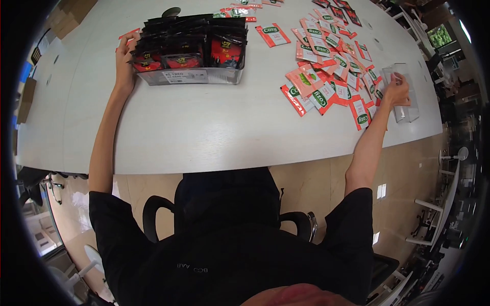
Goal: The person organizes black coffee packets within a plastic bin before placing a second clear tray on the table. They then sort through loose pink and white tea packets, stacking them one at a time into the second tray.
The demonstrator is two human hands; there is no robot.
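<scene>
A clear plastic box [232,76] with a white label stands at the left of the table, filled with upright black-and-red sachets [224,50]. My left hand [126,58] is closed against its left end, fingers curled at the sachets' edge; some fingertips are hidden. On the right, my right hand [398,92] is closed at the side of a second clear box [406,115], which looks see-through with nothing visible in it. Beside that hand spreads a loose heap of red-and-white "Cozy" sachets [326,92], some overlapping under my forearm.
One Cozy sachet [272,34] lies apart between the box and the heap. Several dark red sachets [345,11] lie at the far right, and more red ones [237,11] behind the full box. The white table's [204,148] front edge runs before my chair [155,204].
</scene>
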